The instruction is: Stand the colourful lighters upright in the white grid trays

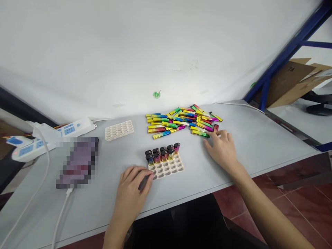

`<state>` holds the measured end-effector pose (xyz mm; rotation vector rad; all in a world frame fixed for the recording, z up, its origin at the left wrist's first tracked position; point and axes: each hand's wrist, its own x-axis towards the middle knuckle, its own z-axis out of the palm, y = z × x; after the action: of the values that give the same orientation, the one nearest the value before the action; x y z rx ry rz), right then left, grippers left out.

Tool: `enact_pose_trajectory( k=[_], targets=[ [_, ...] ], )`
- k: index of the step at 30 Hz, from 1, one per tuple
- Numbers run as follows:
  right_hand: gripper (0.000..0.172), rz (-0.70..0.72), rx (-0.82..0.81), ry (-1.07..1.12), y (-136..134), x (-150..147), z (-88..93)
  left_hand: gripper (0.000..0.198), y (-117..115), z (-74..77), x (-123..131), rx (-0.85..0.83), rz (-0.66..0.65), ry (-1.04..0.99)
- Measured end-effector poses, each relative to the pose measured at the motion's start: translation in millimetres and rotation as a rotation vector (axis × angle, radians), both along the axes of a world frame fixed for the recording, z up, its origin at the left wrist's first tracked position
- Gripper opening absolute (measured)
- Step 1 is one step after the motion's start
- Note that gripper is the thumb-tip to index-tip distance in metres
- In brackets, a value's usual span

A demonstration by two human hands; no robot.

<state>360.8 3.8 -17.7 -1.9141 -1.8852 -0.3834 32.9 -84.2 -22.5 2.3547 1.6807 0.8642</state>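
Right grip: my right hand (223,150) bends over the right end of the pile, thumb a little apart from the fingers, the tips close by a dark red lighter (215,128) and the end of a yellow-and-green lighter (200,133); whether they have closed on either, I cannot tell.
Left grip: my left hand (132,188) is at the near left corner of the front tray, thumb and forefinger almost meeting there; I cannot tell whether they pinch its edge.
Front tray: the cream front tray (166,168) lies flat on the grey table (202,183) between my two hands, with rows of oval hollows.
Standing lighters: nine black-topped standing lighters (164,156) sit upright in it, five along the farthest row and four in the next.
Pile: glossy loose lighters, a pile (178,121) lying flat and overlapping beyond the front tray, yellow fading into green, blue, red or magenta.
Back tray: a second cream tray (119,130), left of the pile, near the white wall (124,62).
Far left: a pixelated flat object (79,162), a white cable (67,193) at its near end, a white power strip (72,128) behind.
Far right: a cardboard box (290,79) past the blue frame (275,64).
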Motion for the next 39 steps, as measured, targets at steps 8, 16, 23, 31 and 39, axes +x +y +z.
enact_pose_trajectory(
  k=[8,16,23,31,39],
  targets=[
    [0.023,0.080,-0.028,0.104,-11,16,-10.4,0.012,0,-0.5,-2,0.008,0.001,0.001],
    [0.028,0.379,-0.103,1.185,12,-15,26.2,0.011,0,-0.9,-1,-0.002,0.000,0.003],
    [0.046,0.459,-0.436,1.504,34,-57,9.0,0.010,0,1.4,0,-0.006,-0.001,-0.010],
    [0.049,0.365,-0.481,1.805,29,-50,7.5,0.008,4,-2.4,-3,0.021,-0.011,0.007],
    [0.055,0.378,-0.448,1.832,29,-49,11.5,0.008,3,-2.2,-2,0.035,-0.014,-0.003]
  ],
)
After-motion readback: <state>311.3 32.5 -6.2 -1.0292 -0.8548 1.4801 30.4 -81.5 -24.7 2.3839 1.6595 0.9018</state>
